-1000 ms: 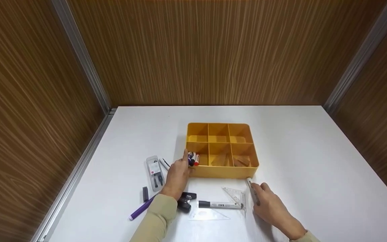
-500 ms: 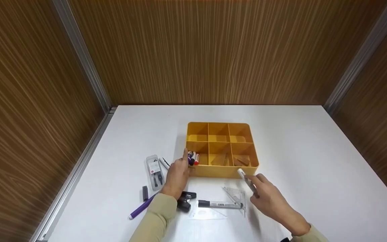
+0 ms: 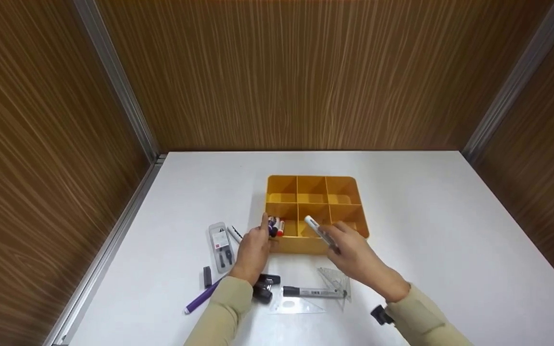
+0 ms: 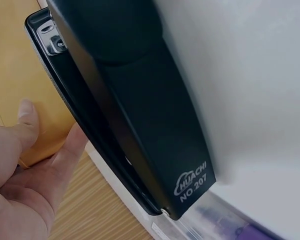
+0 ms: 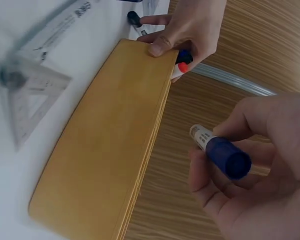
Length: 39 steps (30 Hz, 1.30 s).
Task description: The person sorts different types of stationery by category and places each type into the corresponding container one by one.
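Observation:
My left hand holds the front left corner of an orange six-compartment box; its thumb presses on the wall in the right wrist view. Several markers, one with a red end, lie in that corner's compartment. My right hand pinches a white-barrelled marker above the box's front middle compartment, its white end tilted up and left. A blue cap shows on its near end in the right wrist view. Beneath my left wrist lies a black stapler, partly hidden in the head view.
Before the box lie a black-capped marker and clear set squares. To the left are a clear plastic case, a slim white-and-black stick, a dark cap and a purple marker. Wood-patterned panels enclose the table.
My right hand has lifted the marker off the table at the box's front right and carried it left and forward over the compartments. My left hand stays at the corner.

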### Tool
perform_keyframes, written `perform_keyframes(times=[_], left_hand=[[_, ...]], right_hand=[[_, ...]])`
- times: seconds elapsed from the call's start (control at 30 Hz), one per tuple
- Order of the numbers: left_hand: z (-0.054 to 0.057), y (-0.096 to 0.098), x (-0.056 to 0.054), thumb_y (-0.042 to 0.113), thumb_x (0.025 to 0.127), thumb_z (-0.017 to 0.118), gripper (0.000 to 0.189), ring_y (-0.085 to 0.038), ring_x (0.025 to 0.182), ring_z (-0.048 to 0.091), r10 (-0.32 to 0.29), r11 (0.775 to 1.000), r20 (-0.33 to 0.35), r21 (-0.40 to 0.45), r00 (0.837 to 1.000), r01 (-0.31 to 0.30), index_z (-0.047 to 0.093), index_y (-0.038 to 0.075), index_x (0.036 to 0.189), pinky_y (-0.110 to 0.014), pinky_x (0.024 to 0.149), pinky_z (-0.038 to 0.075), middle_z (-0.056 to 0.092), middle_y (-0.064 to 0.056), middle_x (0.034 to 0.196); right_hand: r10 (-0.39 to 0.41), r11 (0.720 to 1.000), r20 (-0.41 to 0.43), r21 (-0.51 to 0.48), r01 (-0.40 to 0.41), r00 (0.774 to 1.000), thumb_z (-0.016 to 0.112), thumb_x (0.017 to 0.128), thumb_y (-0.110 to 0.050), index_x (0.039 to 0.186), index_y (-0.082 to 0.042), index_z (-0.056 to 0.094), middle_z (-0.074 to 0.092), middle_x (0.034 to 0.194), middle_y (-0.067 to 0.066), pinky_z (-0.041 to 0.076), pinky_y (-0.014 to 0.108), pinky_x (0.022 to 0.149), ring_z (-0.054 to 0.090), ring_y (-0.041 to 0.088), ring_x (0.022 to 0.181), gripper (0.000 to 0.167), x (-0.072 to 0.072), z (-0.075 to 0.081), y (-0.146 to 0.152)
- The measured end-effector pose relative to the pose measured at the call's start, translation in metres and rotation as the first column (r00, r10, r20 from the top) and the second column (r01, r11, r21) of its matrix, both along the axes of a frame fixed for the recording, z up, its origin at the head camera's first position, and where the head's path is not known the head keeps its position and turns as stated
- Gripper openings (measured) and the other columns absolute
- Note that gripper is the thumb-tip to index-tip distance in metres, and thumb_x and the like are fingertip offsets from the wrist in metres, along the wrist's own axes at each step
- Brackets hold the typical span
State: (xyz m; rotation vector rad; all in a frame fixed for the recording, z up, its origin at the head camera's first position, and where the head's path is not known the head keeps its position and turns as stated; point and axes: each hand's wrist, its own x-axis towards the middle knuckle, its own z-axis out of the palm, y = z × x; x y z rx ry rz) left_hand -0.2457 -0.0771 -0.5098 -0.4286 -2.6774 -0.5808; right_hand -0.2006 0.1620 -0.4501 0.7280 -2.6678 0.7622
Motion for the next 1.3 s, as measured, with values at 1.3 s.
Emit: perform_keyframes(times=[1.3], left_hand=[[-0.003,0.006,0.003,-0.015,0.074,0.064,0.067,-0.032,0.061,0.066,0.01,0.999,-0.107,-0.03,0.994,-0.013,0.045,-0.012,0.139,-0.04,0.056,0.055,0.067,-0.02,0.072]], right_hand=[[-0.132,0.977,0.032,0.175,0.124,0.991,0.06,0.091,-0.011,0.101,0.005,0.064,0.061,0.093,0.02,0.057,0.049,0.071,0.064,0.034,0.078,0.019,-0.063,-0.026,-0.103]])
